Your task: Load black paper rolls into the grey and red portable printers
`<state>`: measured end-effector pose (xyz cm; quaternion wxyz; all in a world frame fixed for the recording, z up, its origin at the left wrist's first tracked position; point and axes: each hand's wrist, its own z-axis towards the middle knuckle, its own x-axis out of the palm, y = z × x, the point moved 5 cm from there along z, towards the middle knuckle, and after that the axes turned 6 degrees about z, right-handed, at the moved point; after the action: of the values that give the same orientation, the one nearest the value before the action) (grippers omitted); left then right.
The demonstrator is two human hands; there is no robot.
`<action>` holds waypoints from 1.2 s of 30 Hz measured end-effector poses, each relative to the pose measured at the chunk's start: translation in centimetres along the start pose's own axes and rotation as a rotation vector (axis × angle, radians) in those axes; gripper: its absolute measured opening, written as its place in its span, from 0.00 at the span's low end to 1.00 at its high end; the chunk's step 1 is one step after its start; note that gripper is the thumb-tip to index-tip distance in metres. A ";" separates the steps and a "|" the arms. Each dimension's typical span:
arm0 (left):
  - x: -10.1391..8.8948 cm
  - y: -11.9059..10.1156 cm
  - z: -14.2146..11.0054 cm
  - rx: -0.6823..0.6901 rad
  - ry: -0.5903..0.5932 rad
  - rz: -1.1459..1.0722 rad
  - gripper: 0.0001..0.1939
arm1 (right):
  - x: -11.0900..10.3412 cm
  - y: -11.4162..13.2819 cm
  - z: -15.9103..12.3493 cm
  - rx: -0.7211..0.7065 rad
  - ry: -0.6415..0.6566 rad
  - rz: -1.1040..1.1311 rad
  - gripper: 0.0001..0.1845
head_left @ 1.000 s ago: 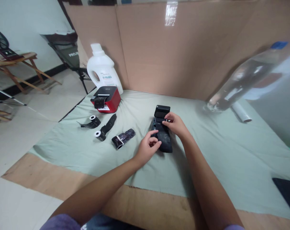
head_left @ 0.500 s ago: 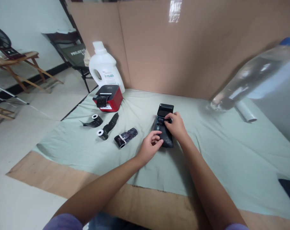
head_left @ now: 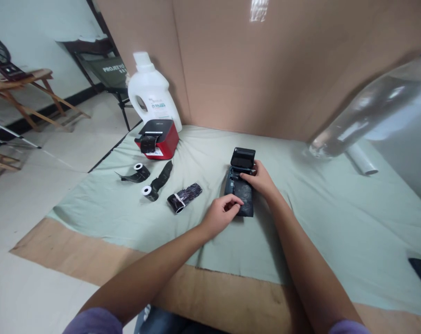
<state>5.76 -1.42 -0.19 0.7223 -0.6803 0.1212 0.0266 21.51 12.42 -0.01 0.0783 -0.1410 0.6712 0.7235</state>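
Observation:
A black handheld printer (head_left: 240, 183) lies on the pale green cloth (head_left: 322, 222) with its lid flipped up at the far end. A strip of black paper runs out of it toward me. My left hand (head_left: 222, 214) pinches the near end of that strip, fingers closed. My right hand (head_left: 261, 178) rests on the printer's open compartment, fingers curled on the roll inside.
Three small rolls of black paper (head_left: 184, 196) lie left of the printer. Behind them stand a red and black printer (head_left: 158, 139) and a white jug (head_left: 152, 95). A clear bottle (head_left: 366, 111) looms at right, a white tube (head_left: 360, 159) behind it. Cardboard walls the back.
My left hand has closed its pinch on the strip's near end. My right hand stays on the compartment. The view has shifted slightly.

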 end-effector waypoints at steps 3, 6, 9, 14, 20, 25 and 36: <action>-0.1 -0.1 0.0 0.011 -0.001 0.006 0.08 | 0.3 0.3 0.0 0.024 0.033 -0.028 0.34; -0.1 0.2 0.0 0.009 -0.007 -0.006 0.08 | 0.2 0.3 0.0 0.041 -0.001 -0.100 0.34; 0.2 0.9 0.0 -0.038 0.025 -0.101 0.09 | 0.2 0.1 -0.1 0.051 -0.049 -0.170 0.35; 0.7 1.1 -0.2 -0.118 0.089 -0.194 0.09 | 0.0 1.0 -0.4 -0.063 -0.138 -0.036 0.44; 0.3 0.1 -0.4 -0.091 0.080 -0.135 0.06 | -0.5 1.9 -0.4 -0.101 -0.087 0.159 0.28; 0.0 0.1 -0.5 -0.074 0.096 -0.148 0.06 | -1.0 3.5 -0.7 -0.169 0.022 0.040 0.18; 0.1 0.1 -0.5 -0.074 0.112 -0.117 0.07 | -0.7 5.9 -2.5 -0.242 0.388 -0.428 0.04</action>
<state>5.80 -1.91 -0.37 0.6891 -0.7129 0.1202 -0.0493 20.62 9.50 5.63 0.0818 -0.4229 0.5378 0.7247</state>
